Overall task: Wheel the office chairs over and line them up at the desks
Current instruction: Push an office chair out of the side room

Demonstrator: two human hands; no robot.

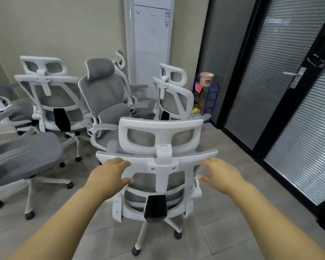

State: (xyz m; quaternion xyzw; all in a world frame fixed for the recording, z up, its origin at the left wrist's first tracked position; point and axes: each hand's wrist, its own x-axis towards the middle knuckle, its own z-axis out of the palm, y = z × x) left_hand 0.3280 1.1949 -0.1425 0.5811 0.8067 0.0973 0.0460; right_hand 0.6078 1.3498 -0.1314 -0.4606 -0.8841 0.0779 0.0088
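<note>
A white-framed office chair with grey mesh (159,164) stands right in front of me, its back toward me. My left hand (109,173) is at the left side of its backrest top, fingers relaxed and slightly spread. My right hand (221,173) is at the right side of the backrest, fingers relaxed as well. Neither hand clearly grips the frame. Behind it stand several more of the same chairs: one with its back to me (51,102), one facing me (105,102), one by the tall unit (174,96), and one at the left edge (24,154). No desk is in view.
A tall white floor air conditioner (150,44) stands against the far wall. A blue rack (208,98) with a pink bucket (206,79) fills the corner. Black-framed glass doors with blinds (289,81) run along the right. Grey floor opens to the right of the near chair.
</note>
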